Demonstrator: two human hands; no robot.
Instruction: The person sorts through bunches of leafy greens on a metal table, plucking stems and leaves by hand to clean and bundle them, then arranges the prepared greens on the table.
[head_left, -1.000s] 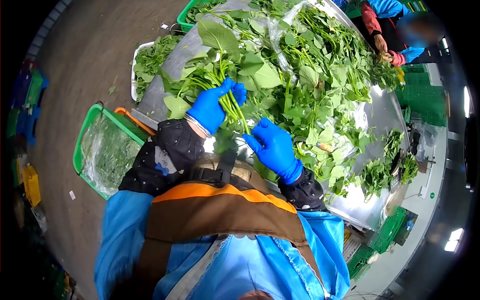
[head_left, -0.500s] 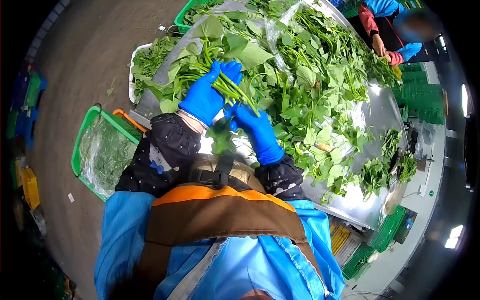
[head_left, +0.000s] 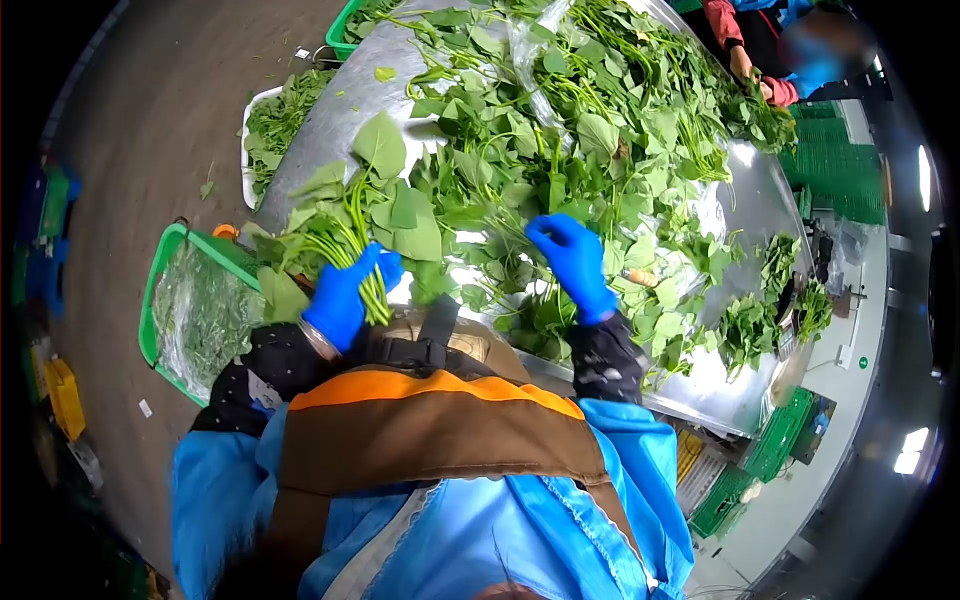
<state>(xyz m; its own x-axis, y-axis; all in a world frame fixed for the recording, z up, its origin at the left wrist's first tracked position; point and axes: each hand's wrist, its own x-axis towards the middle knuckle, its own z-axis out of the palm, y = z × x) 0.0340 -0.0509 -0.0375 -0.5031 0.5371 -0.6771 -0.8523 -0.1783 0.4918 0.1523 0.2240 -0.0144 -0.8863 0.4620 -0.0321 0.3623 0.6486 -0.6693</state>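
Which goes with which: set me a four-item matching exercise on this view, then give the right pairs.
Column one
1. Left hand
2. Tub beside the metal table
3. Right hand
4. Basket near the left sleeve

Column two
A. Seen against the leafy pile
B. Green, with clear plastic in it
C. Gripping a bunch of leafy stems
D. White, holding leafy greens

Pairs: 1-C; 2-D; 3-A; 4-B

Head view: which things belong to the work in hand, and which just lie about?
Work in hand:
- left hand, gripping the leafy bunch
- right hand, near leafy heap
- metal table

Apparently lying about:
- white scrap, on floor
- loose leaf, on floor
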